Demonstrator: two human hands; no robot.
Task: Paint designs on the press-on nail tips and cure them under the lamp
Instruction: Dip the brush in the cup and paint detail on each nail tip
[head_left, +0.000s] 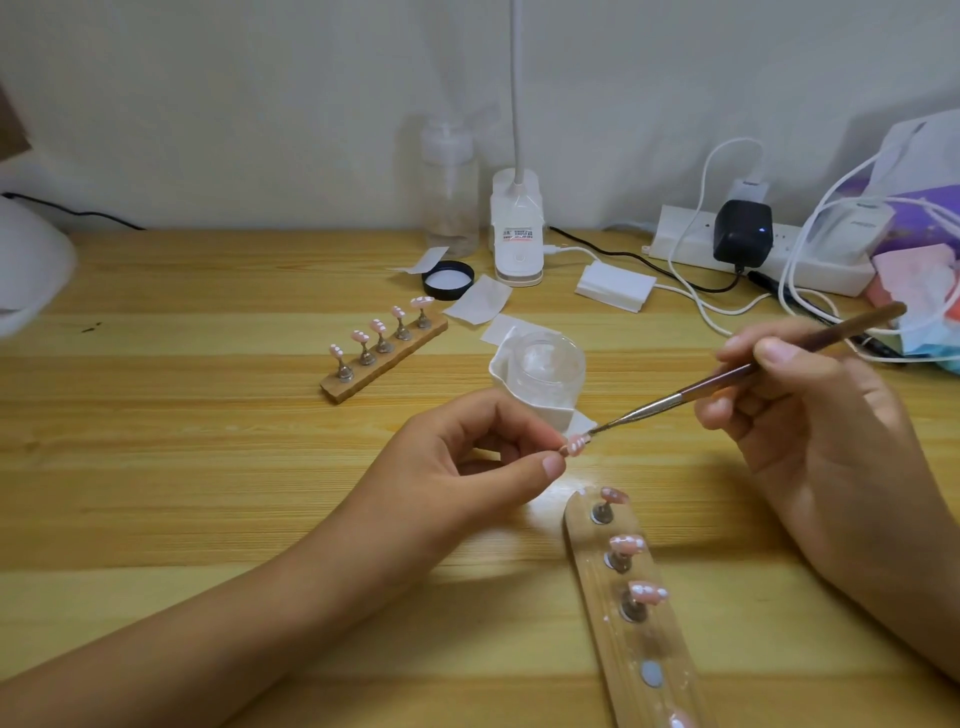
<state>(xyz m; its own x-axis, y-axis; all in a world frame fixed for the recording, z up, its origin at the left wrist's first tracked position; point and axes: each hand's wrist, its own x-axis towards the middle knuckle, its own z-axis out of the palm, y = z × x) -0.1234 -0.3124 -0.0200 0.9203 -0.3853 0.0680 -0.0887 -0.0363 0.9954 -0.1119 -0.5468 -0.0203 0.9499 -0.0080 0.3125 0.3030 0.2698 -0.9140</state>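
1. Pink press-on nail tip with white dots (575, 446): pinched in left hand (467, 462), raised above light wooden table (208, 467), just in front of clear round jar (545, 374).
2. Left hand: thumb and forefinger closed tightly on near end of held tip or on its post, cannot tell which; other fingers curled loosely behind.
3. Thin brown-handled brush with metal ferrule (727, 376): held pen-style in right hand (810, 415), bristle end touching far end of held tip.
4. Right hand: thumb and fingers curled firmly round brush handle, handle end angled up and to the right.
5. Long round-ended wooden stand (631, 639), nearest to viewer: 3 pink dotted tips on metal posts, 1 bare round disc below them, 1 more tip cut off at bottom edge.
6. Short rectangular wooden stand (384, 358), left of jar: 5 pink dotted tips on posts, well apart from both hands.
7. Black round lid (448, 279) and white paper squares (478, 305): flat on table behind jar.
8. White clip-on desk lamp (518, 234), clear pump bottle (451, 192), white power strip (691, 244): along back wall.
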